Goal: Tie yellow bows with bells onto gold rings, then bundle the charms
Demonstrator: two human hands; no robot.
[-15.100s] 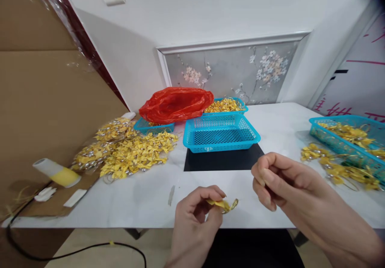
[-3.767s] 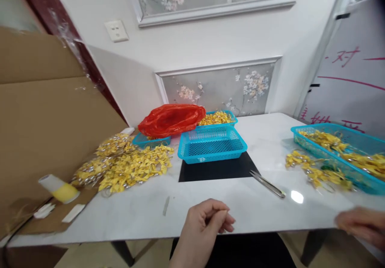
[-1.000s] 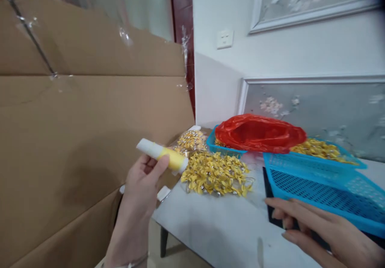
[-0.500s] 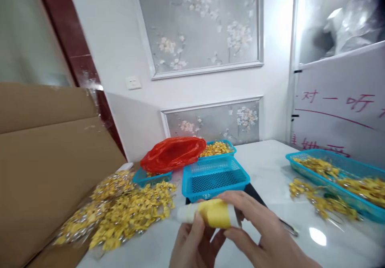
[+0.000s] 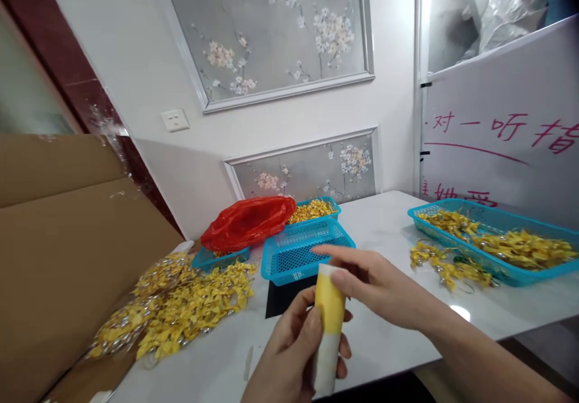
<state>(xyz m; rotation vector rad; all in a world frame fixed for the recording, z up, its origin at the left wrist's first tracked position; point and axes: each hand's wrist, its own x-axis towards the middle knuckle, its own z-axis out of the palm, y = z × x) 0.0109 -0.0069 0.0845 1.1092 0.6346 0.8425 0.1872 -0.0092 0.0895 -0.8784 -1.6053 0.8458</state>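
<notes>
A yellow-and-white tube stands nearly upright in my left hand, whose fingers wrap round its lower and middle part. My right hand is at the tube's upper end. Its thumb presses the side near the white rim, and its index finger stretches out above the top; the other fingers are partly hidden behind. Just beyond the hands is a blue plastic basket, with a flat black item partly under it.
Yellow ribbon-like pieces with silvery bits lie heaped at left, beside a cardboard box. A red plastic bag rests on a blue basket. Another filled basket stands behind; a larger one is at right, with loose yellow pieces.
The tube has turned from lying sideways to nearly upright. My right hand has shifted from its right end to its top. The view has tilted and moved to the right.
</notes>
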